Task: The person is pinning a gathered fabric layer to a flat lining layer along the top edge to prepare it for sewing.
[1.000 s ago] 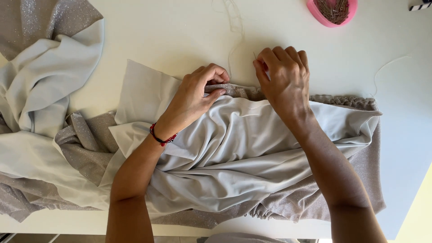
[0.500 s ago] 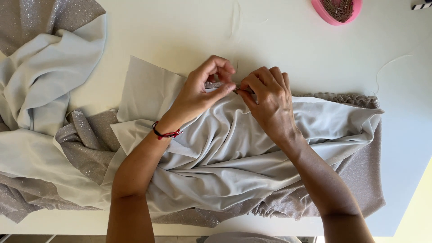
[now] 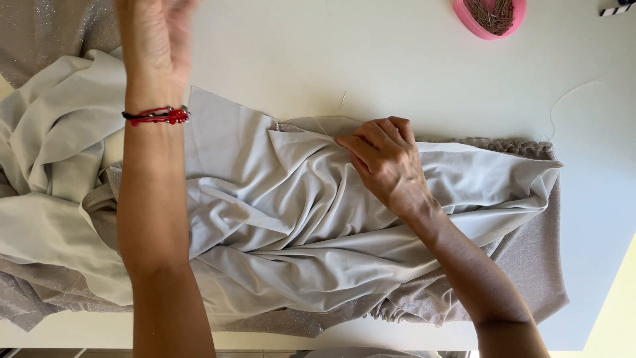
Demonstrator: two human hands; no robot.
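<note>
**Soft grey cloth under our hands**

Head view: our right hand (image 3: pixel 387 162) rests on the pale grey fabric (image 3: pixel 291 219), which lies bunched across the near half of the white table (image 3: pixel 411 59). The fingers (image 3: pixel 361 142) are curled and pressed down, pinching the folded upper edge of the cloth where it meets a glittery grey layer (image 3: pixel 530 265) beneath. Our left hand (image 3: pixel 156 33) is raised above the table at the top of the frame, blurred and partly cut off, so we cannot tell whether its fingers are released or clenched; nothing shows in it. A red bracelet (image 3: pixel 159 115) circles that wrist.

We judge the fabric light, limp and rather slippery: it falls in deep loose folds and would slide over the sparkly layer. The best hold looks to be the folded edge, pinched through both layers. A pink dish of pins (image 3: pixel 491 16) sits at the far edge, and a single pin (image 3: pixel 342 100) lies just beyond the cloth.
</note>
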